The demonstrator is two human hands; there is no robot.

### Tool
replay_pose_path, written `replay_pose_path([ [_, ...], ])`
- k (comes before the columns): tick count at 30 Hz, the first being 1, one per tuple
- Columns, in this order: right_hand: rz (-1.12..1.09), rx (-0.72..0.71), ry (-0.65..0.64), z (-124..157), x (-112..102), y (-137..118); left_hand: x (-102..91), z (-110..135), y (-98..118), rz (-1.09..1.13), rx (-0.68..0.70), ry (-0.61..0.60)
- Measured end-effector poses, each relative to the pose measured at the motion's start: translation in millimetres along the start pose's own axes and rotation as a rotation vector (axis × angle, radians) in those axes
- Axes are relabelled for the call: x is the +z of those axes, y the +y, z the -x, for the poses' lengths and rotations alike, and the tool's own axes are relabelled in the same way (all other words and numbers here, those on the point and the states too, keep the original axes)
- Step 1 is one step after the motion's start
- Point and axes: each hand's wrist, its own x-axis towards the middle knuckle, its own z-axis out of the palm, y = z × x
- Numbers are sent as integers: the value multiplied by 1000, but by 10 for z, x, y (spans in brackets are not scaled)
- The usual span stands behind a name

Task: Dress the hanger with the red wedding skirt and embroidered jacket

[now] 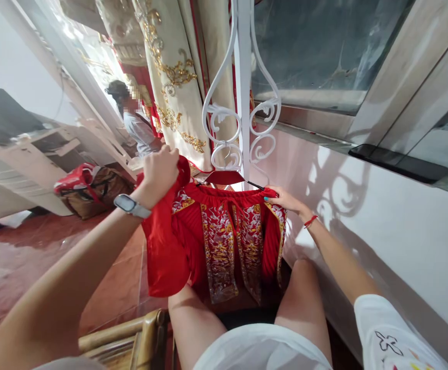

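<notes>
A red skirt [224,236] with gold and silver embroidered panels hangs on a dark hanger [229,177] hooked on a white scrolled metal stand [242,103]. My left hand [160,169], with a watch on its wrist, is closed in a fist round the bunched red cloth at the skirt's left top corner. My right hand [281,198], with a red cord on its wrist, pinches the waistband at the right end of the hanger. The skirt's hem drapes down over my bare knees.
Cream garments with gold embroidery [173,77] hang behind the stand. Another person [139,123] sits at the back left. A brown bag with red cloth [88,190] lies on the red tiled floor. A phone [397,163] rests on the window ledge at right. Below left is a bamboo chair arm [131,334].
</notes>
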Motion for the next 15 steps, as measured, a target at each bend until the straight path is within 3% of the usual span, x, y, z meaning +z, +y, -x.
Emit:
replay_pose_path([
  [7,20,-19,83,14,26,33,468,336,394,47,18,-135],
  [10,8,-20,96,7,22,48,656,473,563,160,-89,-99],
  [15,32,-31,113,14,50,70,787,749,718,319,-256,-48],
])
